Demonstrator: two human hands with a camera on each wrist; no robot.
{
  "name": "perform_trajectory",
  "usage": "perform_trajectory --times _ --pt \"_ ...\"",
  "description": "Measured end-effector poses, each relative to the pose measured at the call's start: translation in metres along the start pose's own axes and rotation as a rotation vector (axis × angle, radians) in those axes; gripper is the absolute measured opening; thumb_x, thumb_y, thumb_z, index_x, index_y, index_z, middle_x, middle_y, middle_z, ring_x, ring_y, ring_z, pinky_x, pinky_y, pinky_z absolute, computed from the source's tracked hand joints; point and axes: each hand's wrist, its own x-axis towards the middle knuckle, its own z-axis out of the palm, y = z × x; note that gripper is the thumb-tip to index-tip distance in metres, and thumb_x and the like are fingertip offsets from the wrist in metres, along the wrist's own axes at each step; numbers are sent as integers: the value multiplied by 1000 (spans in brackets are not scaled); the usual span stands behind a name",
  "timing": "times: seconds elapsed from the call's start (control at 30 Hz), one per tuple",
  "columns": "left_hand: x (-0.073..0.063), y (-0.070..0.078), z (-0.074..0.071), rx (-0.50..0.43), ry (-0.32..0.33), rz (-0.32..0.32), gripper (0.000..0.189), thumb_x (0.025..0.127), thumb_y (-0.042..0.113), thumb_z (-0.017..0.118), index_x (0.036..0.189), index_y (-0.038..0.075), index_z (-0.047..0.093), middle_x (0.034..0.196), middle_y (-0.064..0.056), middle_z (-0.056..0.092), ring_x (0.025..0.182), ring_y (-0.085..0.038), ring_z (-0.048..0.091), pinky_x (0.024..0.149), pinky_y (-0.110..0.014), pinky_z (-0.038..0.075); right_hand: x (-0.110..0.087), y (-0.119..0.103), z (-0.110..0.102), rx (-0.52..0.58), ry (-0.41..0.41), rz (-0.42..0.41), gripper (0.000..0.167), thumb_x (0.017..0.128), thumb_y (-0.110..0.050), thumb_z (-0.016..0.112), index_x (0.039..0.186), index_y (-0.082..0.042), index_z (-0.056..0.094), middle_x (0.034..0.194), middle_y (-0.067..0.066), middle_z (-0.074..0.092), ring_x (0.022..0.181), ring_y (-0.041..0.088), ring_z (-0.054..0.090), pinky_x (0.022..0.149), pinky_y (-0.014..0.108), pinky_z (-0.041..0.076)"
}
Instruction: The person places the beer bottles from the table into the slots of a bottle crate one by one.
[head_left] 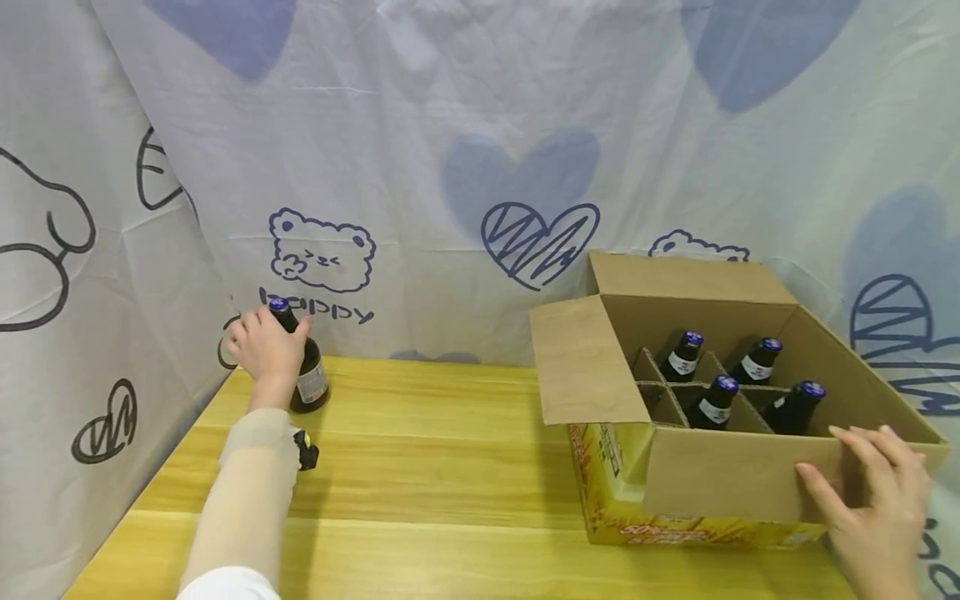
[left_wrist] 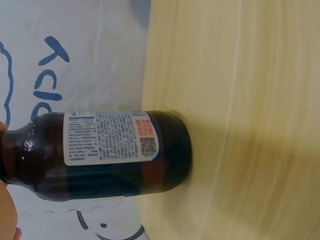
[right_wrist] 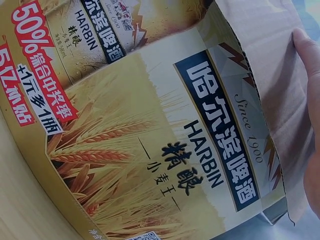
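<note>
At the table's back left, my left hand point(head_left: 264, 348) grips the neck of a brown beer bottle point(head_left: 311, 379), whose blue cap shows above the fingers. The left wrist view shows this bottle point(left_wrist: 115, 155) with its printed back label, base down at the wooden top. My right hand point(head_left: 873, 492) rests on the front flap point(head_left: 723, 475) of an open cardboard beer box point(head_left: 611, 500), fingertips at the fold and thumb against the flap. Inside the box, several blue-capped bottles point(head_left: 716, 400) stand between cardboard dividers. In the right wrist view, the thumb lies on the flap point(right_wrist: 272, 65).
The box stands on the right of the wooden table point(head_left: 420, 467), its left flap point(head_left: 588, 362) spread outward and its back flap point(head_left: 690, 277) raised. A printed cloth point(head_left: 420, 208) hangs behind the table and along the left side. A black strap device point(head_left: 305, 450) sits on the left wrist.
</note>
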Motion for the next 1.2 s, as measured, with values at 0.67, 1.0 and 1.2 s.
perform_trajectory --times 0.67,1.0,1.2 --pt "-17 1 19 46 364 448 43 85 37 62 90 -6 57 90 -23 61 87 -40 46 85 -57 27 -5 9 0 -23 -29 16 86 77 -71 63 100 11 64 124 -34 47 133 -4 36 117 33 15" --pt "-45 35 5 -16 486 661 42 79 37 60 82 -5 59 82 -22 65 82 -39 48 81 -54 29 -6 0 0 -14 -3 14 86 77 -70 63 99 13 64 124 -34 48 134 -2 38 118 36 15" --pt "-60 71 -13 -39 486 796 40 78 39 62 79 -1 60 79 -19 65 81 -37 49 82 -54 31 -2 0 2 3 10 6 85 77 -69 64 99 13 64 124 -33 49 134 -1 39 118 36 15"
